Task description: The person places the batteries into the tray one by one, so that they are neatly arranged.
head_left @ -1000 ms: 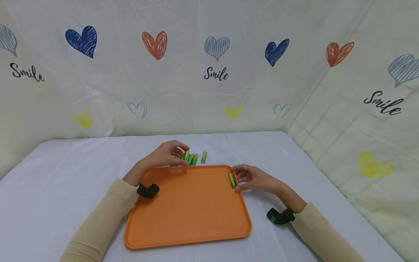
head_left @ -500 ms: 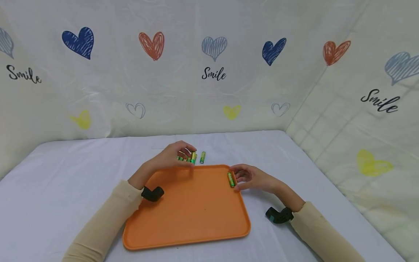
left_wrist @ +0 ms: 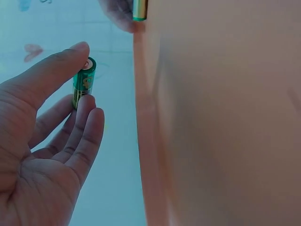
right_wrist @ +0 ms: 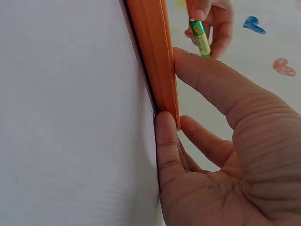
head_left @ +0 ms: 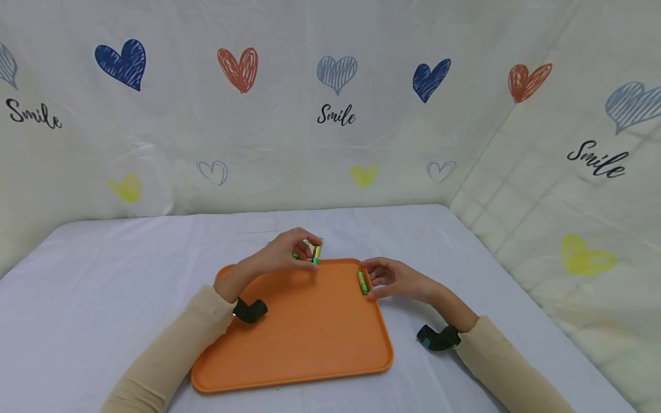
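Battery [left_wrist: 84, 80] in left grip [head_left: 281, 253], black "Smile" lettering [head_left: 336, 115] beyond

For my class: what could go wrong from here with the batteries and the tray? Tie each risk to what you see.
The left hand pinches one battery by its two ends, so it might slip out.

A second battery lies on the orange tray beside the right rim, which the right hand touches; a nudge or tilt could roll it.

More batteries show partly behind the left hand, which could knock them.
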{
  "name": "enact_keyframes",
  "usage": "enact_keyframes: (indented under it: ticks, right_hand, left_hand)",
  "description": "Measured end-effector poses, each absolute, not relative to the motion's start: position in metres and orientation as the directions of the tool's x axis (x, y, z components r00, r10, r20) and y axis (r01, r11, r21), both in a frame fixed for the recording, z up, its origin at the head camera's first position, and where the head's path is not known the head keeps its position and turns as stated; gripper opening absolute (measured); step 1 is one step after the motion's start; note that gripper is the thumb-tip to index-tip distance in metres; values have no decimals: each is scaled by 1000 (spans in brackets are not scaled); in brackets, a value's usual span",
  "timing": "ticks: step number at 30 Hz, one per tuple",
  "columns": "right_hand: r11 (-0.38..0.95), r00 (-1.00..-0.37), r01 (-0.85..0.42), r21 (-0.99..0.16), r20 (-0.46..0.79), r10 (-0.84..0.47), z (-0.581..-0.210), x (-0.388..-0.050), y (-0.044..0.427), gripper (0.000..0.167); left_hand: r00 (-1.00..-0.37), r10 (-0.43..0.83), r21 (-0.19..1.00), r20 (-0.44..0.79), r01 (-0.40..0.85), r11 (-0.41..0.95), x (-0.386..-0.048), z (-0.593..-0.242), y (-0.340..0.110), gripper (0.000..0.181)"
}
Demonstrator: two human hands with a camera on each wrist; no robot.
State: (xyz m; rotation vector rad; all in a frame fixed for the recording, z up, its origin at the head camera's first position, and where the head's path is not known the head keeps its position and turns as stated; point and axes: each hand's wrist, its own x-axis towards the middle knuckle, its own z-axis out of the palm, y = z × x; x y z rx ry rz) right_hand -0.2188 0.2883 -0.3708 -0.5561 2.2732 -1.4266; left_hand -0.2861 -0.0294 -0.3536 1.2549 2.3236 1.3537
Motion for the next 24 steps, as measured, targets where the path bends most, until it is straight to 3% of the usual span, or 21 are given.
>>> enact_keyframes:
  ticks: [9,24]
  right_hand:
    - [396,-846,-103,-912,-130,-518,-373,-218,288,69]
    - [409,-841,-120,-904,-126,-526,-372,-220,288,70]
  left_hand:
    - [-593,762,753,260,618,224,-282,-355,-21,48]
    - [-599,761,792,248,578,196,-272,-365,0,51]
